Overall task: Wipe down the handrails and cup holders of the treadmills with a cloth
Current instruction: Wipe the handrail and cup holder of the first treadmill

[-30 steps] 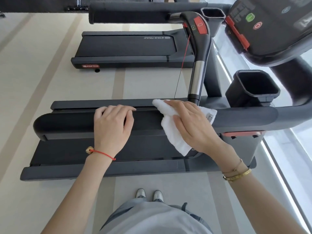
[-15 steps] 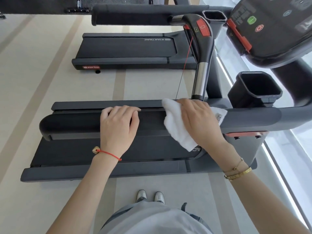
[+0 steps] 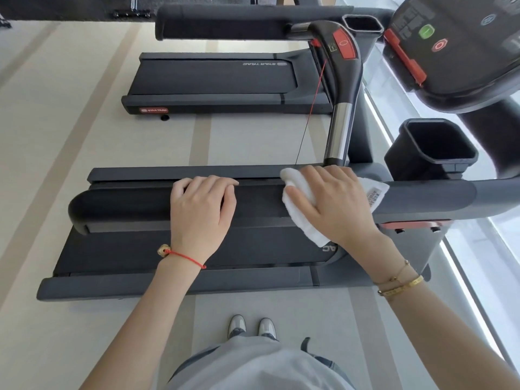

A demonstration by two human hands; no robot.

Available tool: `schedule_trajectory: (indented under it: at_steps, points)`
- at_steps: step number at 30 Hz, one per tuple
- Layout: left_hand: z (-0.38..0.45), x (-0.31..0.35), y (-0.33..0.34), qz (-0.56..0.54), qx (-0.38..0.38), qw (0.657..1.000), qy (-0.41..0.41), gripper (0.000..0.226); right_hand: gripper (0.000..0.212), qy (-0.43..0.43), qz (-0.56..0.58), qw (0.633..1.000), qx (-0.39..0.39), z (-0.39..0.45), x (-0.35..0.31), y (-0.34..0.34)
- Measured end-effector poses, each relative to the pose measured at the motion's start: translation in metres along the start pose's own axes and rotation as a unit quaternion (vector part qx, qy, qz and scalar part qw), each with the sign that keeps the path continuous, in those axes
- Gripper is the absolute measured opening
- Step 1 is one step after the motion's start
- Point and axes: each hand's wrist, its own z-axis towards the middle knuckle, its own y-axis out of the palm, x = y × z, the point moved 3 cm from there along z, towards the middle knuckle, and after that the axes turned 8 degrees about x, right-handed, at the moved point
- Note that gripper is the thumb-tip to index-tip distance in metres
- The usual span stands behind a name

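Head view looked straight down past a pale shirt (image 3: 259,367) and two grey shoes (image 3: 251,327) standing on the light floor (image 3: 56,164), just short of the near edge of the closer treadmill (image 3: 180,285). Two treadmills showed, lying parallel with a strip of open floor between them; the farther treadmill (image 3: 213,77) sat well apart, and wide bare floor ran off beyond the rear ends of both.

Two hands worked on one dark handrail (image 3: 126,206), whose long axis ran side to side across the view, its rounded free end pointing toward the rear of the deck and its other end joining the console side. The left hand (image 3: 201,212) rested over the top of the rail about midway along it, fingers together and curled over the far edge, holding nothing else. The right hand (image 3: 334,201) lay flat on one white cloth (image 3: 302,218), fingers slightly spread and pressing it onto the rail near the console end; the cloth draped over the rail's near side, with a label (image 3: 374,197) showing at its console-side edge.

Just beyond the right hand a curved centre bar (image 3: 342,108) with a red panel rose away. Two cup holders were visible: one (image 3: 430,147) open-mouthed by the console end of the rail, another (image 3: 363,25) farther off. One console (image 3: 464,46) with a green and a red button filled the far corner.
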Motion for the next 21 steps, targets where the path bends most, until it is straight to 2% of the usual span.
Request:
schedule_trajectory:
  at_steps: [5,12,18,21]
  points:
    - [-0.001,0.000,0.000,0.005,0.003,1.000,0.006,0.036,0.049,-0.046,0.034,0.998,0.011,0.006,-0.041,0.014]
    - [0.000,-0.001,-0.001,0.004,-0.008,1.000,0.000,0.036,0.042,0.016,0.032,0.999,0.019,-0.005,0.013,0.001]
    - [0.000,-0.003,-0.003,-0.011,-0.025,1.000,0.007,0.035,0.054,-0.102,0.059,0.993,-0.020,0.011,-0.052,0.023]
    - [0.000,-0.012,-0.009,-0.040,-0.017,0.999,0.001,0.032,0.059,-0.125,0.047,0.990,-0.037,0.024,-0.067,0.030]
